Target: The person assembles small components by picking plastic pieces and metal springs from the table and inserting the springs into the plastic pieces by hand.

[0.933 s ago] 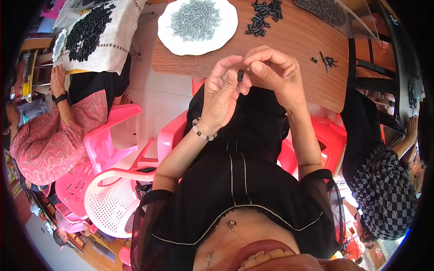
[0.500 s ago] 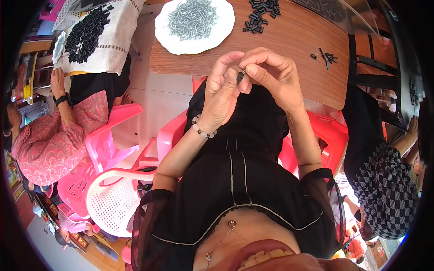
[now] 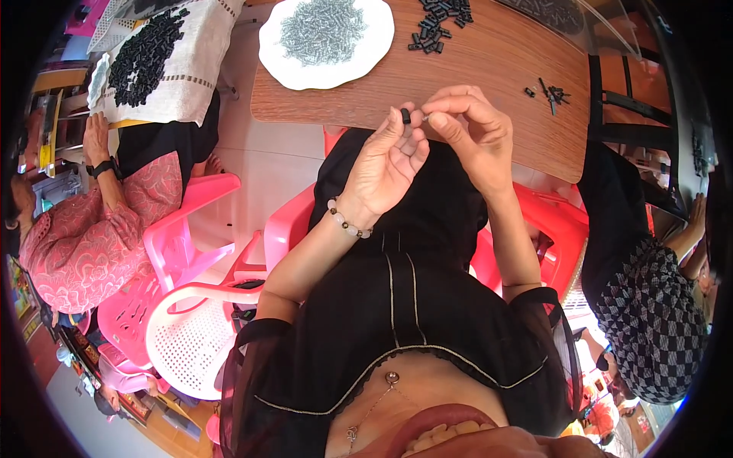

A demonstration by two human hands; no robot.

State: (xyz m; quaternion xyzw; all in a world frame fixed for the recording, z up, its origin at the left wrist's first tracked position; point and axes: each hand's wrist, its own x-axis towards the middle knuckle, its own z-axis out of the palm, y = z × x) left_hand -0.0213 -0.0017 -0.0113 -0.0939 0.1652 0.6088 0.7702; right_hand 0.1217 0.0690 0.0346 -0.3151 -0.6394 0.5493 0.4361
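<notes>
My left hand (image 3: 388,160) pinches a small black cylindrical piece (image 3: 405,116) between thumb and index finger, its other fingers loosely curled with the palm up. Close by on the right, my right hand (image 3: 475,130) has thumb and index finger pressed together on a tiny metallic piece (image 3: 427,117), too small to name. A narrow gap lies between the two pieces. Beyond my hands, a white scalloped plate (image 3: 279,70) holds a heap of small silvery-grey metal parts (image 3: 322,32). Right of the plate, a pile of black cylindrical pieces (image 3: 432,34) lies on the brown wooden table (image 3: 336,105).
Several loose black pieces (image 3: 556,95) lie at the table's right. At left, a person (image 3: 107,221) sits by a cloth-covered table (image 3: 200,76) with another black heap (image 3: 145,61). Another person (image 3: 649,320) sits at right. Pink and red plastic chairs (image 3: 286,229) stand around me.
My hands were together around the black piece. Now they are apart: my right hand has drawn slightly right with the tiny metallic piece, and my left palm has opened upward.
</notes>
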